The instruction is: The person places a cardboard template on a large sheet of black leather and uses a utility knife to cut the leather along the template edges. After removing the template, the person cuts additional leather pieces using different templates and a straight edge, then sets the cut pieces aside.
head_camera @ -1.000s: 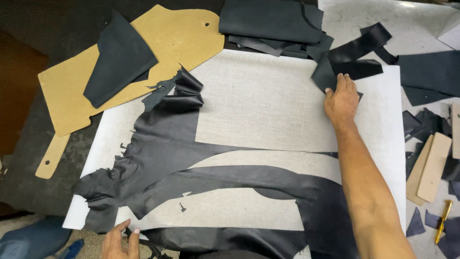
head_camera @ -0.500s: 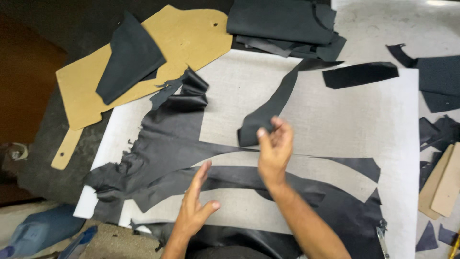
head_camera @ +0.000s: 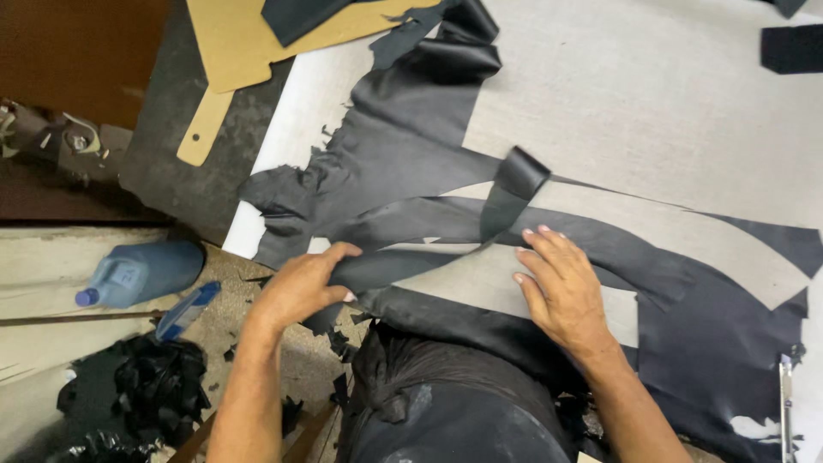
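— What are the hands doing?
— The left hand (head_camera: 300, 287) pinches the near end of a long black leather strip (head_camera: 429, 257); the right hand (head_camera: 561, 291) lies open and flat on it.
— Where's the strip?
— On the pale grey cutting board (head_camera: 651, 111), over the cut-out black leather hide (head_camera: 403, 146); its far end curls up.

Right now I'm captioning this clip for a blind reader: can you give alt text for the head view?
Two bare hands work a long black leather strip on a pale cutting board: the left hand grips one end, the right hand presses flat beside it. A tan cardboard pattern lies above.
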### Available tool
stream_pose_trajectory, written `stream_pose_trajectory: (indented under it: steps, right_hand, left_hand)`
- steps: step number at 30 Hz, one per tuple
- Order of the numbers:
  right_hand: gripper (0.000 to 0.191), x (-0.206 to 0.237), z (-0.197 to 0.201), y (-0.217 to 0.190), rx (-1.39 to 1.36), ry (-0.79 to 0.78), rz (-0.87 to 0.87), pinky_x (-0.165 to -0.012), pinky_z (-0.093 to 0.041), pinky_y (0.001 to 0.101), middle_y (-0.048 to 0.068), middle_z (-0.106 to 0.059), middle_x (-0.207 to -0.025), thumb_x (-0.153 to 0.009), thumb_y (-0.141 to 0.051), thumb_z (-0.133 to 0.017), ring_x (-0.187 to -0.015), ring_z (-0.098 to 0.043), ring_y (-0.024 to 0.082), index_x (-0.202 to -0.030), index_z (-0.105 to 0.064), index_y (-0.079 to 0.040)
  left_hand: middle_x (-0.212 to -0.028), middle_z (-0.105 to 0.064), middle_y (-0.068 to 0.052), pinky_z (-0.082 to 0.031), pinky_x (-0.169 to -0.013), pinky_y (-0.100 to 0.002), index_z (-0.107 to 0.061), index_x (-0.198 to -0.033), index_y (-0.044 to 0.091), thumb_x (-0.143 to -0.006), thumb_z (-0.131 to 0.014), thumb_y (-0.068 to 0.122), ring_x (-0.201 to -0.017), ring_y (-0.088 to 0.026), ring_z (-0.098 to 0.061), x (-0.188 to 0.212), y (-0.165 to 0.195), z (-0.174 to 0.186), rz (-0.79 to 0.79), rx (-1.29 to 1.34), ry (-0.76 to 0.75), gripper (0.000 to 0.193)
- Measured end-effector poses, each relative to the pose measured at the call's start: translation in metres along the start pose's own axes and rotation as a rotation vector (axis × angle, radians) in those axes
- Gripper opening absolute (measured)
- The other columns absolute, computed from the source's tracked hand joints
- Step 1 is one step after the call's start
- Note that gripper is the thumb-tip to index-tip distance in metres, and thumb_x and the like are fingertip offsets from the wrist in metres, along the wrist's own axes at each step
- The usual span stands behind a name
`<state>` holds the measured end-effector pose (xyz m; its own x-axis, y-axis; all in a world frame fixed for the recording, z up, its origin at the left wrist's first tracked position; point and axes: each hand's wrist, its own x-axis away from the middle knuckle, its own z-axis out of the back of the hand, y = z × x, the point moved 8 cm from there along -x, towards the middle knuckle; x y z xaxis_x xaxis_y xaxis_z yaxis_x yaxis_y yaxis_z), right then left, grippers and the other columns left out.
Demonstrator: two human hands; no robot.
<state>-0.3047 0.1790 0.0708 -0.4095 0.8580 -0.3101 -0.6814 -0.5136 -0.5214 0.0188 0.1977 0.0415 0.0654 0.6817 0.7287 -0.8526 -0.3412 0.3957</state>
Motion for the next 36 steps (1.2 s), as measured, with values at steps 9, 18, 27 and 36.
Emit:
stream_pose_trajectory:
  steps: [9,18,27,36]
  right_hand:
    - [0.05,-0.023,-0.079,-0.002,0.218,-0.175,-0.028,-0.117,-0.034,0.0549,0.015,-0.065,-0.13,-0.087,-0.026,-0.074,-0.126,-0.058,0.035,-0.13,-0.063,-0.003]
    - [0.089,-0.031,-0.053,0.065,0.131,0.158,-0.562,-0.073,-0.054,0.0429,0.018,-0.069,-0.104,-0.08,-0.026,-0.092,-0.085,-0.068,0.032,-0.145,-0.041,0.005]
    - [0.059,0.062,0.021,0.166,-0.618,0.663,-0.836,-0.065,-0.061,0.0218,0.006,-0.066,-0.102,-0.098,0.003,-0.067,-0.086,-0.069,0.009,-0.15,-0.038,-0.001]
    - [0.057,0.15,0.063,0.121,0.354,0.465,-0.654,-0.114,-0.044,0.051,0.026,-0.052,-0.144,-0.101,-0.012,-0.08,-0.134,-0.05,0.037,-0.144,-0.047,0.006]
  left_hand:
    - [-0.118,-0.073,-0.014,-0.054,-0.09,-0.044,-0.055,-0.138,0.014,-0.072,-0.077,0.003,-0.108,-0.033,-0.07,0.024,-0.014,0.028,-0.394,0.048,0.036,0.071]
    - [-0.119,-0.075,-0.011,-0.054,-0.093,-0.042,-0.06,-0.134,0.017,-0.079,-0.076,0.007,-0.11,-0.03,-0.071,-0.004,-0.016,0.023,-0.372,-0.049,-0.026,0.058]
    - [-0.111,-0.077,-0.01,-0.055,-0.086,-0.039,-0.067,-0.129,0.016,-0.084,-0.076,0.019,-0.095,-0.025,-0.074,-0.046,0.023,0.064,-0.402,0.131,0.235,0.047]
    - [-0.128,-0.062,-0.021,-0.045,-0.101,-0.049,-0.073,-0.11,0.005,-0.083,-0.081,0.035,-0.12,-0.036,-0.058,-0.072,0.124,-0.011,-0.57,-0.386,0.581,0.041]
